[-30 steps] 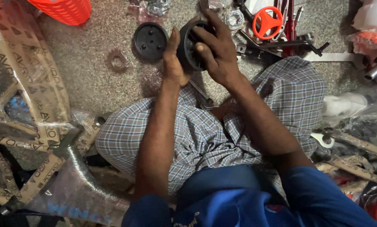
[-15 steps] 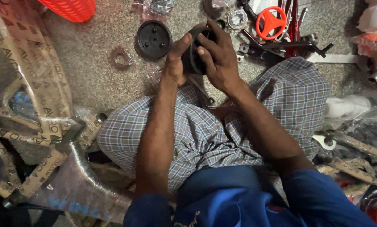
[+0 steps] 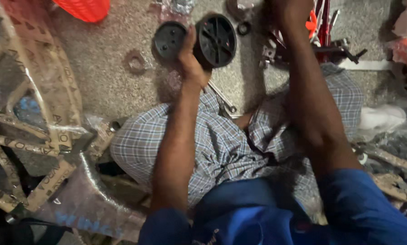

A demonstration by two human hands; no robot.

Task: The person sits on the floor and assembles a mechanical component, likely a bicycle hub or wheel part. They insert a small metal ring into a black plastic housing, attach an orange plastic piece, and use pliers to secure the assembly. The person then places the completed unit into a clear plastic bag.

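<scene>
We've got the L hand (image 3: pixel 191 63) gripping a small black plastic wheel (image 3: pixel 217 40) by its left edge, held upright over the speckled floor (image 3: pixel 108 86), just beside a second black wheel (image 3: pixel 168 40) lying flat there. R hand (image 3: pixel 287 13) is up at the frame top near the red parts (image 3: pixel 319 22), mostly cut off, so can't tell its grip. A spanner (image 3: pixel 224 100) lies by our checked-cloth knees.

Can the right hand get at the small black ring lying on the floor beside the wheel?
Probably yes: the right hand is stretched forward close to the small black ring, which lies uncovered on the speckled floor, apart from the black plastic wheel.
</scene>
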